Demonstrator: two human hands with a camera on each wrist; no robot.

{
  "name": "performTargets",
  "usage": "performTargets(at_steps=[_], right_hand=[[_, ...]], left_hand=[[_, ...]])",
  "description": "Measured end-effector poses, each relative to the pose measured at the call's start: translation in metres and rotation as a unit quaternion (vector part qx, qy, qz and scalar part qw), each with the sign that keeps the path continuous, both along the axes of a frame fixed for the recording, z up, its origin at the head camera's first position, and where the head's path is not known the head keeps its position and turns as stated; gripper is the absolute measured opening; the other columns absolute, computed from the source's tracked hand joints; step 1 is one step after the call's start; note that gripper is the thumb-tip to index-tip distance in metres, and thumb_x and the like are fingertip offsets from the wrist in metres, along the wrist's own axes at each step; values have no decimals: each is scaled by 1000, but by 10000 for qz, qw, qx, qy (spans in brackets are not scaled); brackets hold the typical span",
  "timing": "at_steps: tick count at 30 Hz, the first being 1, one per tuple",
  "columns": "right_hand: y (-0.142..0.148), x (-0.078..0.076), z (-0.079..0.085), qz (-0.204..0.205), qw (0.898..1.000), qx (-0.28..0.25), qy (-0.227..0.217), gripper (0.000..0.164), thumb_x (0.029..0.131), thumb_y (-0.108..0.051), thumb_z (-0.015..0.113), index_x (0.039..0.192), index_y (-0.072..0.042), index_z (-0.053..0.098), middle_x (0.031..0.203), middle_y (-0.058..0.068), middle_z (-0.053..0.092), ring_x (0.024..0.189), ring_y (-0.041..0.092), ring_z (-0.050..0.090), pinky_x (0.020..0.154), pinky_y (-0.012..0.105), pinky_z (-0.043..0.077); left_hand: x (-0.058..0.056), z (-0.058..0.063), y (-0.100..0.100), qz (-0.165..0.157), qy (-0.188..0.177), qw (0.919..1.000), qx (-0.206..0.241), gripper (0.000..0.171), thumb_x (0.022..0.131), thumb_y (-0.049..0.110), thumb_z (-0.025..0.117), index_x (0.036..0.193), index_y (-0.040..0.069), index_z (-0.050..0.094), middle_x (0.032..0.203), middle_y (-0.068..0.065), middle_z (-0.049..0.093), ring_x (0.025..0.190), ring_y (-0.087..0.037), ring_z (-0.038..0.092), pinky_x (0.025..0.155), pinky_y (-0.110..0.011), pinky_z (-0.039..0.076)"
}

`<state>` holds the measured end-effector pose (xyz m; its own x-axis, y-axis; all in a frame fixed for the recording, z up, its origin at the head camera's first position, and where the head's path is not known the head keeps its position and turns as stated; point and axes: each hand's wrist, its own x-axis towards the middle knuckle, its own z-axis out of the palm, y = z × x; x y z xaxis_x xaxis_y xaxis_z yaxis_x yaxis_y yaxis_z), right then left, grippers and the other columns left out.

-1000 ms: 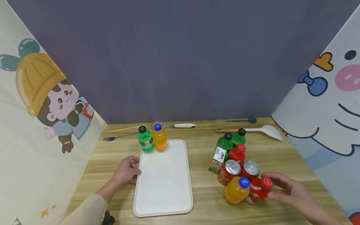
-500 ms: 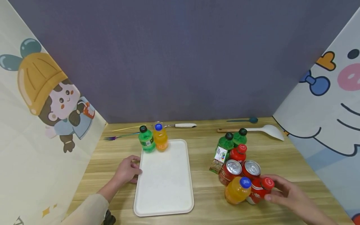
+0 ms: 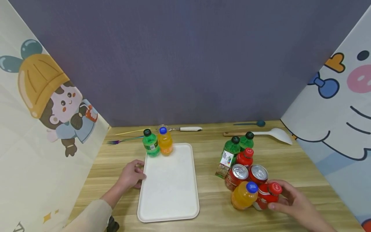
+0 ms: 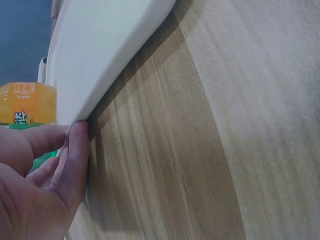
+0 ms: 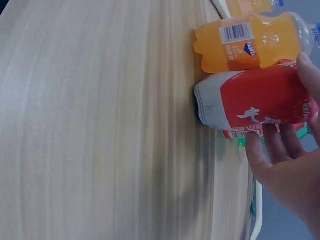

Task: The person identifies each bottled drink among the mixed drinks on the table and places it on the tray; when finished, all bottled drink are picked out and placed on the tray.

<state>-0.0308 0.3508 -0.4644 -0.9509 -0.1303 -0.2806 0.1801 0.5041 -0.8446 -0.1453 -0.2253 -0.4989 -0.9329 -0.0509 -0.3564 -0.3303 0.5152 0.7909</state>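
My left hand (image 3: pixel 130 175) pinches the left rim of a white rectangular tray (image 3: pixel 171 190); thumb and finger meet at its edge in the left wrist view. At the tray's far left corner stand a green soda bottle (image 3: pixel 151 147) and an orange soda bottle (image 3: pixel 165 143). On the right, my right hand (image 3: pixel 298 203) grips a red-wrapped bottle (image 5: pixel 265 97) with a red cap, thumb on one side and fingers on the other. Beside it are another orange bottle (image 3: pixel 242 197), two red cans (image 3: pixel 240 172), a red-capped bottle (image 3: pixel 244 158), a drink carton (image 3: pixel 224 164) and two green bottles (image 3: pixel 231 146).
Along the back lie a fork (image 3: pixel 116 142), a thin yellow utensil (image 3: pixel 131 132), a strainer with a white handle (image 3: pixel 190 129), a large white spoon (image 3: pixel 281 136) and a small teal spoon (image 3: pixel 261 123). A grey wall (image 3: pixel 185 64) stands behind; printed panels flank both sides.
My right hand has closed in around the red bottle, the thumb moving left across its near side. The left hand and tray stay put.
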Motion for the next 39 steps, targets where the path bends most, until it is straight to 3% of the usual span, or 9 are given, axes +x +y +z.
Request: performTargets(at_steps=[6, 11, 16, 18, 23, 29, 35, 39], right_hand=[[-8, 5, -4, -324, 9991, -21, 266, 73, 87, -20, 82, 148, -6, 45, 147, 23, 49, 126, 44, 58, 89, 33, 63], [-9, 9, -7, -673, 9969, 39, 395, 75, 85, -22, 84, 148, -6, 47, 142, 15, 54, 122, 43, 61, 85, 36, 65], [-5, 11, -6, -823, 9939, 135, 721, 69, 87, -19, 83, 145, -4, 50, 124, -19, 60, 108, 10, 67, 81, 29, 65], [-2, 11, -3, -737, 9922, 127, 998, 64, 88, -14, 81, 143, -2, 51, 120, -25, 59, 103, 0, 65, 78, 27, 65], [2, 9, 14, -382, 9829, 220, 1789, 56, 87, -2, 79, 138, -1, 55, 122, -21, 62, 102, -4, 65, 73, 27, 65], [8, 3, 41, -215, 9702, 461, 2369, 59, 81, 6, 81, 134, 0, 57, 120, -15, 65, 100, -1, 67, 69, 26, 65], [11, -4, 70, -276, 9515, 1171, 2833, 60, 77, 0, 87, 131, -5, 61, 114, -17, 65, 91, -1, 66, 70, 13, 58], [15, -13, 87, -316, 9393, 1290, 3164, 63, 74, 4, 88, 131, -6, 62, 116, -18, 63, 92, -4, 61, 71, 6, 52]], left_hand=[[0, 0, -1, 14, 2, 10000, 7, 58, 85, -7, 72, 139, -1, 52, 99, -17, 60, 73, -24, 64, 52, -39, 63], [0, -2, 1, 83, -17, 10000, -3, 57, 84, -6, 73, 138, 1, 53, 99, -17, 61, 72, -24, 65, 52, -39, 63], [0, -3, 2, 89, -3, 10000, 9, 57, 84, -6, 73, 138, 2, 54, 99, -16, 61, 73, -24, 65, 52, -39, 63], [0, -2, 2, 73, 40, 10000, 54, 57, 84, -7, 72, 138, 1, 54, 98, -17, 61, 72, -24, 65, 52, -40, 63], [1, -1, 1, 79, 109, 9998, 128, 58, 83, -9, 71, 138, -1, 53, 96, -17, 61, 69, -24, 66, 52, -41, 63], [2, 0, 0, 61, 87, 9999, 99, 59, 84, -8, 71, 139, -1, 53, 97, -17, 61, 69, -23, 66, 52, -40, 63], [3, 1, 1, 71, 124, 9999, 68, 60, 83, -9, 71, 139, -2, 53, 97, -17, 61, 71, -23, 66, 52, -41, 63], [3, 1, 1, 64, 142, 9999, 62, 60, 83, -8, 72, 139, -2, 53, 96, -17, 61, 72, -23, 65, 52, -40, 63]])
